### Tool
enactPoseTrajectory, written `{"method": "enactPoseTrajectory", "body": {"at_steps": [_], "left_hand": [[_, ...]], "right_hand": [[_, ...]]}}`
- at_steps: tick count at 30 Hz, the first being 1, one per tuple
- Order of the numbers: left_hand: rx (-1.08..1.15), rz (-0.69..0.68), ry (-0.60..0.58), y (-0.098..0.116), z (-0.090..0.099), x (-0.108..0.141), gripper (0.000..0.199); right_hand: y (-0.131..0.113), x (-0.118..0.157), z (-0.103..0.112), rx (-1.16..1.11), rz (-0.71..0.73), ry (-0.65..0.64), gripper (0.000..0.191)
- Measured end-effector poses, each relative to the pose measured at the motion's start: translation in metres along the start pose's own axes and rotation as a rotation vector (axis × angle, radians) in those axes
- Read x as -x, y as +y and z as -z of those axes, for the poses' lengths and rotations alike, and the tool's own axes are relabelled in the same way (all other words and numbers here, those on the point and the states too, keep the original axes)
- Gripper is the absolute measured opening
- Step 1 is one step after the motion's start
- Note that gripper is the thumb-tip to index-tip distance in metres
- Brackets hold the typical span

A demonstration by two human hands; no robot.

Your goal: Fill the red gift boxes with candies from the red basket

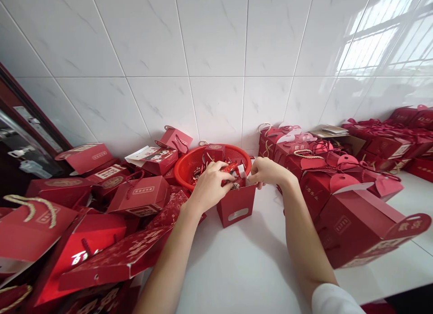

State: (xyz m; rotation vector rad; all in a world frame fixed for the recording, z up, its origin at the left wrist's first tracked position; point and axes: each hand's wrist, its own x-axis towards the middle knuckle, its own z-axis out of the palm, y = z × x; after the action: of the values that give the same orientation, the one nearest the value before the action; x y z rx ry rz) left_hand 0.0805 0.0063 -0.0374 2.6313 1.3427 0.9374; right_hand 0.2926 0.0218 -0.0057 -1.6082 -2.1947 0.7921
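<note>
A red gift box [237, 205] with an oval window stands upright on the white table, its top open. My left hand [212, 183] is closed on a shiny red packet [230, 168] over the box's opening. At the box's right upper edge is my right hand [265, 172], its fingers curled together; whether they pinch the edge or a flap is hidden. Right behind the box sits a round orange-red plastic basket [182, 163], which holds small wrapped items and a small red box [215, 152].
Many red boxes [140, 192] lie heaped on the left. More boxes [358, 223] with handles line the right side, up to the tiled wall [216, 97]. Bare white tabletop [233, 269] shows between my forearms. A dark door frame edges the far left.
</note>
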Motion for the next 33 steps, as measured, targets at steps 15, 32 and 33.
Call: {"method": "enactPoseTrajectory", "body": {"at_steps": [15, 32, 33], "left_hand": [[0.252, 0.001, -0.082, -0.002, 0.007, 0.005, 0.033], [0.232, 0.151, -0.132, -0.015, 0.01, 0.006, 0.034], [0.253, 0.142, -0.121, -0.015, 0.009, 0.006, 0.029]], "right_hand": [[0.003, -0.004, 0.001, -0.014, -0.006, -0.011, 0.026], [0.023, 0.0, 0.014, -0.096, 0.161, -0.112, 0.063], [0.024, -0.002, 0.014, -0.079, 0.159, -0.11, 0.065]]}}
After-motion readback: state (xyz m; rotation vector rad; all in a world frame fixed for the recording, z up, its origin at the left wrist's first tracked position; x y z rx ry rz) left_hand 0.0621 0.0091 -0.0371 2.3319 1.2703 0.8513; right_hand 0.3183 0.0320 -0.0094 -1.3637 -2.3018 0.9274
